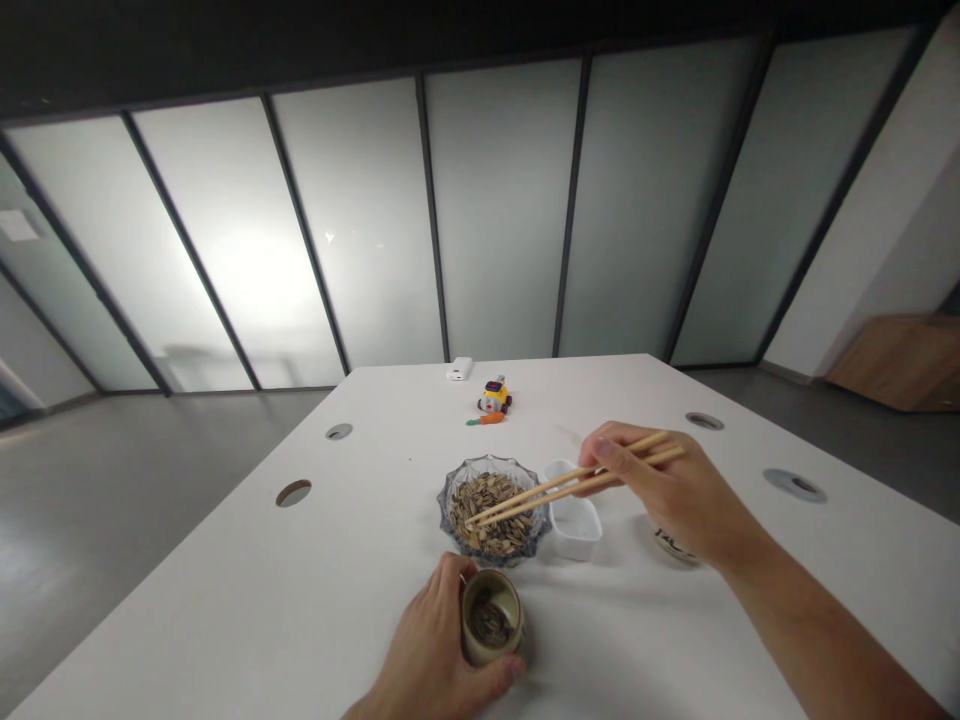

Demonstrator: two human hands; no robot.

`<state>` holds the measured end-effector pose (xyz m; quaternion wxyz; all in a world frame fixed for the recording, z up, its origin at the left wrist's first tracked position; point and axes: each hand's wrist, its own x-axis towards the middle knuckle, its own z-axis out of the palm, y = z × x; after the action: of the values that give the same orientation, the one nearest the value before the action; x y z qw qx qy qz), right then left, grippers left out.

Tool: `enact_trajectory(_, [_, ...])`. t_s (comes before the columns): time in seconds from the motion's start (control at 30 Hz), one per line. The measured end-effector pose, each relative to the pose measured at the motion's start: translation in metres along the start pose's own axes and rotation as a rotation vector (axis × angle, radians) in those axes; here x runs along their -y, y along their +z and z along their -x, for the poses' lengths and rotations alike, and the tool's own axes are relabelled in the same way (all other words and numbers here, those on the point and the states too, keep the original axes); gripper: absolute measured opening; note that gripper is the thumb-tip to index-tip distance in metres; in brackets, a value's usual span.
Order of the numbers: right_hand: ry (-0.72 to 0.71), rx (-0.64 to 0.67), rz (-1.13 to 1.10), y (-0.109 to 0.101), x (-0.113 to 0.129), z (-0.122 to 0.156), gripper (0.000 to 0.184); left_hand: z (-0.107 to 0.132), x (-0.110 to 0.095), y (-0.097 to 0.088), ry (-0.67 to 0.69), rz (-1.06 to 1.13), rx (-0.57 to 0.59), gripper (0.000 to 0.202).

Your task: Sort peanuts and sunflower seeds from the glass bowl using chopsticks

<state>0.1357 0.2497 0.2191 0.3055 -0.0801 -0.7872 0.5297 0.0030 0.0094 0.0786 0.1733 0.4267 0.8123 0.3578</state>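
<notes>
My right hand (645, 475) is closed around a pair of wooden chopsticks (570, 484). Their tips reach over the sunflower seeds (491, 500) in a scalloped glass bowl (448, 500); whether a seed is between the tips I cannot tell. Fingers of my left hand (446, 640) wrap round a small ceramic cup (480, 655) just in front of the bowl. Some seeds (491, 622) lie at the bottom of the cup. Right of the bowl, partly behind the chopsticks, are white plastic containers (576, 540).
Beneath my right wrist, a round lettered object (675, 548) is partly hidden. Farther back on the white table (360, 600) stand a toy carrot (486, 420), a yellow toy truck (495, 396) and a small white device (460, 369). Round holes (293, 493) pierce the tabletop near both sides.
</notes>
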Motion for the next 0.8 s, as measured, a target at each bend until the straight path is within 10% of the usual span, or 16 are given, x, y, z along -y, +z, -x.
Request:
enact_trajectory(0.23, [0.099, 0.191, -0.039, -0.008, 0.009, 0.004, 0.053, 0.001, 0.004, 0.001, 0.013, -0.018, -0.006, 0.053])
enact_trajectory(0.8, [-0.118, 0.077, 0.244, 0.044, -0.034, 0.001, 0.048, 0.000, 0.002, 0.002, 0.034, 0.004, -0.009, 0.052])
